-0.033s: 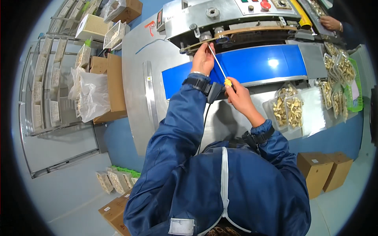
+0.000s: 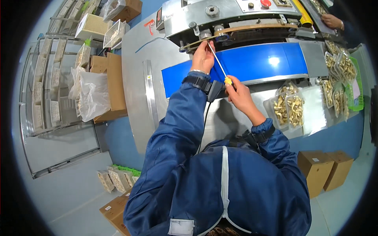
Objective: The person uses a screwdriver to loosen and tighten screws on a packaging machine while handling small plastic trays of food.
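Note:
A screwdriver (image 2: 219, 63) with a long pale shaft and a yellow handle slants up and left, gripped at its handle by my right hand (image 2: 241, 96). Its tip meets the fingers of my left hand (image 2: 202, 58), which are closed just under a roller (image 2: 205, 34) at the machine's front edge. What those fingers pinch, if anything, is hidden. A tan belt (image 2: 256, 27) runs along the front of the metal machine (image 2: 232, 15), above my hands. Below it lies a blue conveyor belt (image 2: 260, 61), with my left wrist over its left part.
Clear packs of dried mushrooms (image 2: 289, 106) lie right of my right hand, and more stand by a green basket (image 2: 356, 86). An open carton (image 2: 114, 86) with plastic sits left of the metal table (image 2: 136, 90). Another person's hand (image 2: 332, 21) appears at the far right.

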{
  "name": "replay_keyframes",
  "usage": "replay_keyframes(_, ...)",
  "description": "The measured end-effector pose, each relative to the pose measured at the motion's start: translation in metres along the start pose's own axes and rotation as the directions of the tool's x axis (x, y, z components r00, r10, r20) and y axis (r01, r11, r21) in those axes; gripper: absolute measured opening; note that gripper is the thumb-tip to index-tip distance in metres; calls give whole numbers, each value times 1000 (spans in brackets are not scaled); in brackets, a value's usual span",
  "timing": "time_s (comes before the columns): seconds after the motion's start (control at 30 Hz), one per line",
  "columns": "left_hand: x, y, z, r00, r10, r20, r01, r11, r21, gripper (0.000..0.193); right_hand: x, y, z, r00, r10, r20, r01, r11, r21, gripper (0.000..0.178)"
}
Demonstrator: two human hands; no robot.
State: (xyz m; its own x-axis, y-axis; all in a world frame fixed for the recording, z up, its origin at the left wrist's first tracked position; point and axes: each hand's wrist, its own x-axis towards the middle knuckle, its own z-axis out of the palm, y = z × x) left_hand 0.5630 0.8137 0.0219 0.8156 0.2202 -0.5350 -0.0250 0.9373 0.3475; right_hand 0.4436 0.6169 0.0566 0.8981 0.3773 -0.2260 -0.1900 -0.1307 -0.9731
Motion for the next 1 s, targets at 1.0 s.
replay_keyframes(1.0, -10, 3, 14, 991, 87, -100, -84, 996, 38, 15, -3, 4, -19, 998, -4, 60, 3, 1000, 19, 39)
